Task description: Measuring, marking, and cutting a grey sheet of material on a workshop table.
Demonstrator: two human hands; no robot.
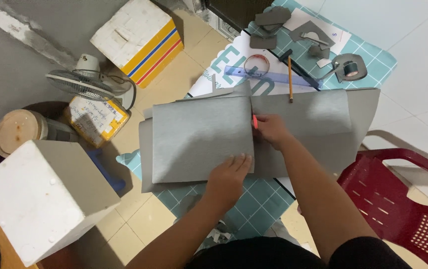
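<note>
Tiled floor under grey sheet; left hand spread flat on its edge, right hand grip pinching red cutter

1. The sheet lies under the left hand, stretching left of it
2. The right hand rests at its right edge
3. A pencil and ruler lie beyond the right hand
4. A chair stands right of it

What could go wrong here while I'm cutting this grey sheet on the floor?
Your left hand presses the grey sheet right at its cut edge, close to the red-handled tool in your right hand; a slip could nick the fingers. The sheets beneath overlap loosely and may shift, so the cut could wander.
</note>
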